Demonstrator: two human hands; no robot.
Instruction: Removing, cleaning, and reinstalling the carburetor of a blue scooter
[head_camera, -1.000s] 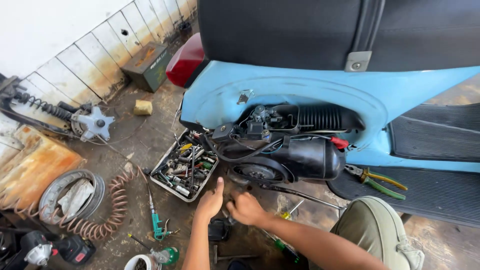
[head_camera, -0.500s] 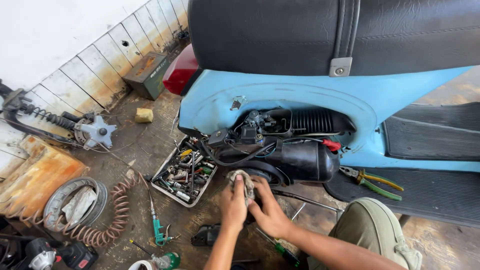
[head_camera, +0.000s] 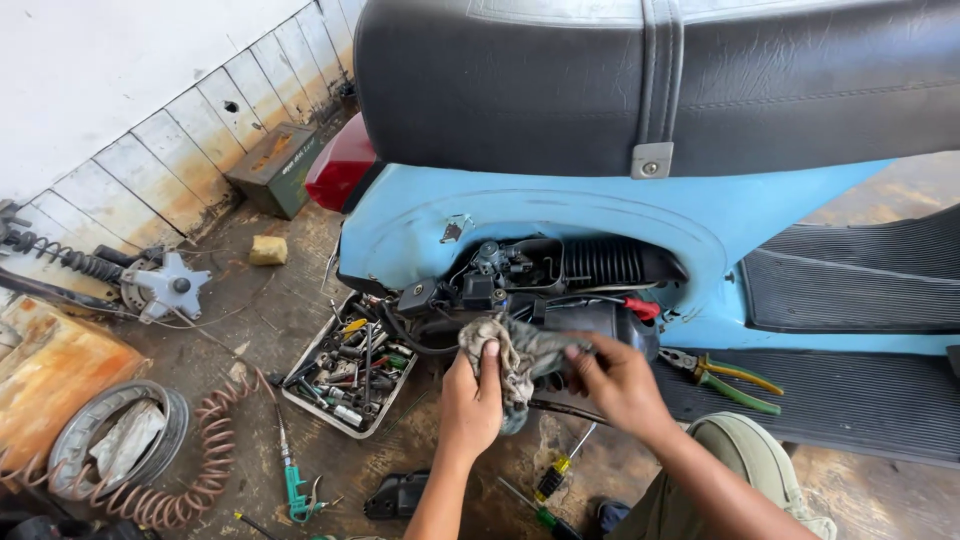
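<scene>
My left hand and my right hand both grip a dirty grey rag, stretched between them in front of the exposed black engine of a light blue scooter. The rag touches the engine's lower part, below the ribbed black hose. A black seat covers the top of the scooter. My knee in khaki trousers is at the lower right.
A tray of bolts and tools lies left of my hands. Green-handled pliers rest on the black ribbed floor mat. Screwdrivers, an air tool with a coiled orange hose, a wheel rim, a green metal box lie about.
Both hands rose from the floor to the engine, picking up the rag and holding it spread against the engine. The view moved closer to the scooter.
</scene>
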